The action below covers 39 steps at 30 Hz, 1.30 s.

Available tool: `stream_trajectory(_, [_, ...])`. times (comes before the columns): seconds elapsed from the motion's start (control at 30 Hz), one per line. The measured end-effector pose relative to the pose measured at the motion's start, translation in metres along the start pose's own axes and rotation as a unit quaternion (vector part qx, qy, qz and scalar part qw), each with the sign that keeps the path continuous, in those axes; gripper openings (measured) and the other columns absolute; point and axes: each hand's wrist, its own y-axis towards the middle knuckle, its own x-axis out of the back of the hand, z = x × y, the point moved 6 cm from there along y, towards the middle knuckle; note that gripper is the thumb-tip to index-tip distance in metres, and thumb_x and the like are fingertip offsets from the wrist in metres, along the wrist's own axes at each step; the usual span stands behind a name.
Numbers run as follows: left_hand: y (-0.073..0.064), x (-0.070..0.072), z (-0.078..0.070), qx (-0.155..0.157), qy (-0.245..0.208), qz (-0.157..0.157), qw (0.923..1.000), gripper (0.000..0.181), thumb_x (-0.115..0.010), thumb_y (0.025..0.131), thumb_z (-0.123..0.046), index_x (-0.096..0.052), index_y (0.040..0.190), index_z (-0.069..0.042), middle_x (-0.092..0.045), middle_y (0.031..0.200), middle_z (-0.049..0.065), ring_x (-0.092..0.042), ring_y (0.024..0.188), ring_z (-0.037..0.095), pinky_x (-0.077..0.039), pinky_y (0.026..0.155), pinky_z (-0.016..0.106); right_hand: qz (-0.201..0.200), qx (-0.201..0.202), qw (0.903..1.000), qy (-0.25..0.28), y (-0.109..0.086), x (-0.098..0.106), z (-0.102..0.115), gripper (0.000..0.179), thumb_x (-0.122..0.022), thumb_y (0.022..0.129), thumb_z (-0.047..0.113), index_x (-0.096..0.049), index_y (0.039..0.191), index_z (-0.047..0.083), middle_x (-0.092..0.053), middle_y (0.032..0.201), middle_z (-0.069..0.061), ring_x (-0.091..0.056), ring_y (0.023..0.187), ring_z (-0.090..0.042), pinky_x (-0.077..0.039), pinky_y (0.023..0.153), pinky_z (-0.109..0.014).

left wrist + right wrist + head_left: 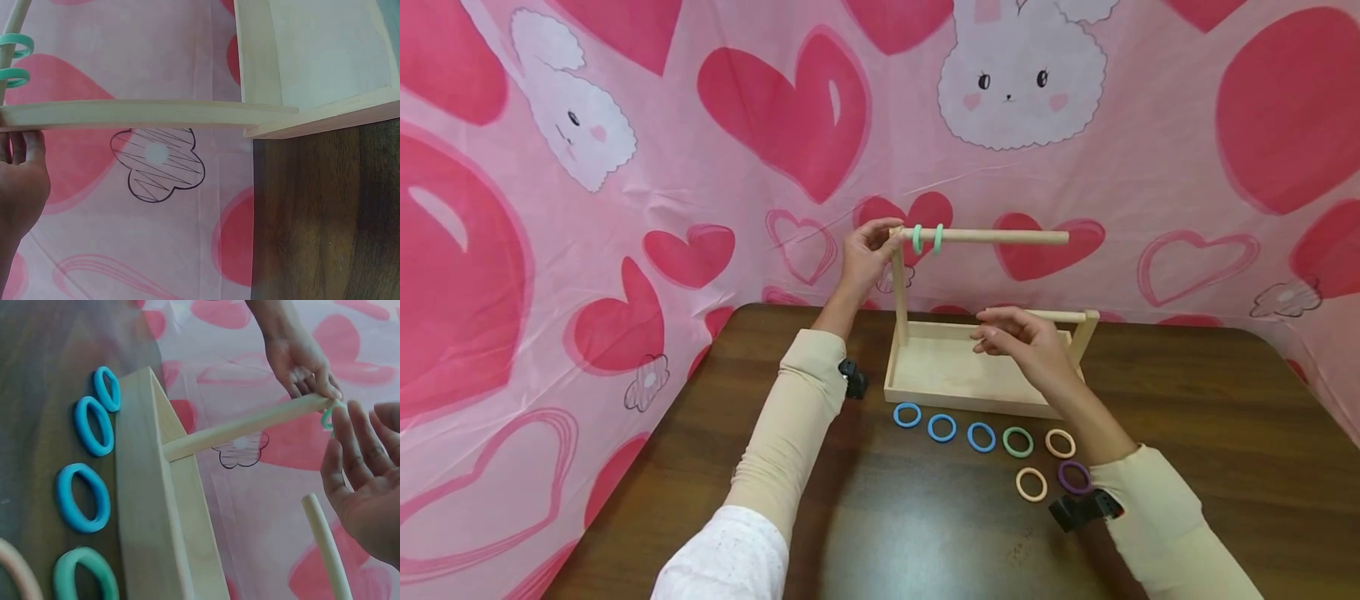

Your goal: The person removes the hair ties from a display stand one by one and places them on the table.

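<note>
A wooden stand has a tall post (900, 292) with an upper dowel (1000, 237) running sideways from its top. My left hand (863, 258) grips the post's top, at that dowel's left end. Two mint green rings (938, 240) hang on the dowel close to this hand. My right hand (1026, 337) is raised over the right part of the stand's tray (970, 404), fingers relaxed and nothing held. It overlaps a lower dowel (1060, 317) in the head view. In the right wrist view its fingers (357, 456) are spread loosely.
On the brown table (925, 533), in front of the tray, lie three blue rings (942, 441), a green ring (1018, 456), two peach rings (1032, 499) and a purple ring (1074, 492). Behind hangs a pink heart-patterned cloth (910, 125).
</note>
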Motion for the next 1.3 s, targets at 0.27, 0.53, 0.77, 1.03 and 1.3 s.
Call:
stream_trajectory(0.27, [0.0, 0.0, -0.002, -0.005, -0.007, -0.003, 1.0, 0.026, -0.071, 0.09, 0.004, -0.068, 0.115, 0.012, -0.073, 0.091, 0.001, -0.061, 0.076, 0.0, -0.054, 0.074, 0.014, -0.061, -0.041, 0.9955, 0.059, 0.043, -0.01, -0.007, 0.023, -0.054, 0.103, 0.006, -0.066, 0.104, 0.025, -0.075, 0.083, 0.014, -0.072, 0.074, -0.002, -0.059, 0.074, -0.018])
stream_trajectory(0.53, [0.0, 0.001, -0.001, -0.009, -0.005, -0.004, 0.9999, 0.025, -0.071, 0.09, 0.004, -0.068, 0.114, 0.012, -0.073, 0.091, 0.004, -0.061, 0.074, -0.001, -0.053, 0.073, 0.014, -0.116, -0.095, 0.9816, 0.118, 0.069, -0.018, -0.022, 0.012, -0.053, 0.104, 0.009, -0.061, 0.113, 0.008, -0.073, 0.08, 0.013, -0.072, 0.07, -0.002, -0.058, 0.07, -0.016])
stream_trajectory(0.77, [0.002, 0.0, 0.001, -0.012, -0.014, 0.001, 0.9998, 0.025, -0.07, 0.092, 0.004, -0.068, 0.115, 0.013, -0.071, 0.088, -0.005, -0.061, 0.075, 0.0, -0.051, 0.069, 0.015, -0.132, -0.095, 0.9756, 0.147, 0.085, -0.026, -0.025, 0.01, -0.053, 0.104, 0.008, -0.06, 0.111, 0.01, -0.073, 0.081, 0.013, -0.071, 0.07, -0.001, -0.058, 0.07, -0.016])
stream_trajectory(1.03, [0.002, 0.0, 0.001, -0.02, -0.015, 0.002, 0.9997, 0.025, -0.069, 0.091, 0.006, -0.067, 0.114, 0.014, -0.074, 0.095, 0.013, -0.062, 0.078, -0.001, -0.053, 0.075, 0.015, -0.159, -0.089, 0.9687, 0.169, 0.098, -0.03, -0.026, 0.012, -0.056, 0.102, 0.008, -0.061, 0.113, 0.012, -0.074, 0.08, 0.013, -0.072, 0.069, -0.001, -0.056, 0.067, -0.015])
stream_trajectory(1.3, [0.001, -0.001, 0.001, -0.022, -0.008, 0.002, 0.9997, 0.025, -0.068, 0.092, 0.005, -0.067, 0.115, 0.014, -0.07, 0.109, 0.031, -0.064, 0.081, -0.001, -0.055, 0.079, 0.015, -0.162, -0.079, 0.9739, 0.138, 0.106, -0.031, -0.026, 0.032, -0.063, 0.099, 0.007, -0.06, 0.131, 0.002, -0.074, 0.084, 0.016, -0.072, 0.07, -0.001, -0.058, 0.069, -0.015])
